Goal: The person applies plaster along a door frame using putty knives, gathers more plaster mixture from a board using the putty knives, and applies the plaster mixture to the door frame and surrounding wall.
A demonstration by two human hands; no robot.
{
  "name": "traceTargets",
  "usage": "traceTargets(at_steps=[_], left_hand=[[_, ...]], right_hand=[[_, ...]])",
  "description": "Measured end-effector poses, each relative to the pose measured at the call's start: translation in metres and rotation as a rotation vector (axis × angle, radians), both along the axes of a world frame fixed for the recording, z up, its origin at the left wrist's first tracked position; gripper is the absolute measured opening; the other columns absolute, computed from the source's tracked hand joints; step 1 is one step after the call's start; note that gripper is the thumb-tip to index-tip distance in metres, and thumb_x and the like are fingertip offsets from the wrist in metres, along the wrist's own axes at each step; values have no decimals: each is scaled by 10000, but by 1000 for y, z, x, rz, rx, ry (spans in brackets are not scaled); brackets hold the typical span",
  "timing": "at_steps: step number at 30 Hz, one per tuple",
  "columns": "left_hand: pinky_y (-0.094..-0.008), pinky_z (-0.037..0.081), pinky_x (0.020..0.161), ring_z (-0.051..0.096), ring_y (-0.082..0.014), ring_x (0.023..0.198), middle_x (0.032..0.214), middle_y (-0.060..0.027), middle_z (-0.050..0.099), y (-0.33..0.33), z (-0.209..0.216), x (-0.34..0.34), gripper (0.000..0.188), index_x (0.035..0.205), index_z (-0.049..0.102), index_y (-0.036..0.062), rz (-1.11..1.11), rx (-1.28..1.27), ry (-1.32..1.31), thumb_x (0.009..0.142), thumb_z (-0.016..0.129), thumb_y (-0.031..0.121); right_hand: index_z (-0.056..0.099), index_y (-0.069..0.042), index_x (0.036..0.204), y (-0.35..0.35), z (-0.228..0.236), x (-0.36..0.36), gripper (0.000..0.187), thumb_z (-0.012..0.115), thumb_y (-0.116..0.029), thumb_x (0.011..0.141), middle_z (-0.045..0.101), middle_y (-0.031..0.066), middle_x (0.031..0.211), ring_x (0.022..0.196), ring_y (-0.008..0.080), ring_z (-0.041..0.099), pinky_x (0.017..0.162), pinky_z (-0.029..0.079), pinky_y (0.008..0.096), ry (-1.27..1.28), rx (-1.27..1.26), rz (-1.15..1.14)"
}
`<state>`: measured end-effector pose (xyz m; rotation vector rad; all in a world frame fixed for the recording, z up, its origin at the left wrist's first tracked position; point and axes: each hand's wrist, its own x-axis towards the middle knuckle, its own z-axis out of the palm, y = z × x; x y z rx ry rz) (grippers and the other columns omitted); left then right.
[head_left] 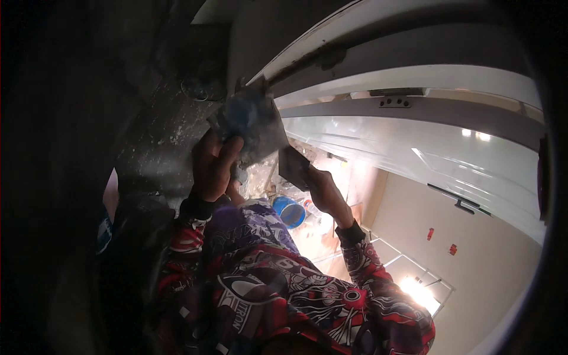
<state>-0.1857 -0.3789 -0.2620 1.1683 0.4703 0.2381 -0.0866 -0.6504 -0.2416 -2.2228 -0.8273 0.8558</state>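
My left hand (216, 163) grips the lower left edge of a flat, squarish plate (260, 133), its thumb lying on the face. Grey and bluish smears cover the plate, which looks like a small plasterer's hawk or wide scraper. In my right hand (326, 192) is a dark, flat rectangular blade (293, 167), perhaps a putty knife; the fingers hide its handle. The blade's top corner sits close to the plate's lower right edge; I cannot tell whether they touch.
A white door (378, 139) with a dark handle (464, 204) stands to the right, beside its frame. Below are a blue bucket (289, 212) and a debris-littered floor (258, 177). A bright work lamp (420, 293) shines at lower right. Deep shadow fills the left.
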Motion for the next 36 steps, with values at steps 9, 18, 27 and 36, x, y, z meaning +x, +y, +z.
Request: traceTargets(at_steps=[9, 18, 27, 36], left_hand=[[-391, 491, 857, 633, -337, 983, 1172, -181, 655, -6, 25, 68, 318, 1242, 604, -2, 294, 999, -419, 925, 575, -14], [-394, 485, 832, 636, -329, 992, 1223, -180, 644, -40, 22, 102, 379, 1258, 591, -16, 524, 999, -488, 884, 568, -75], [-343, 520, 813, 617, -283, 940, 1242, -140, 646, -64, 33, 116, 565, 1271, 616, 37, 609, 1074, -340, 716, 639, -66], [-357, 473, 650, 537, -266, 715, 984, -104, 683, -37, 40, 94, 606, 1257, 625, 34, 456, 967, -486, 661, 634, -76]], right_hand=[[546, 54, 962, -6, -36, -4, 235, 475, -163, 1018, 590, 197, 708, 603, 247, 564, 590, 459, 357, 193, 99, -349], [553, 51, 993, -25, -43, -8, 231, 473, -163, 1016, 579, 199, 700, 609, 211, 541, 588, 443, 362, 195, 116, -434], [528, 59, 939, -24, -42, -13, 249, 471, -167, 1025, 567, 175, 675, 604, 171, 528, 566, 441, 361, 244, 121, -458], [538, 58, 932, -24, -48, -14, 248, 480, -168, 1015, 569, 188, 679, 592, 224, 552, 569, 457, 376, 193, 93, -378]])
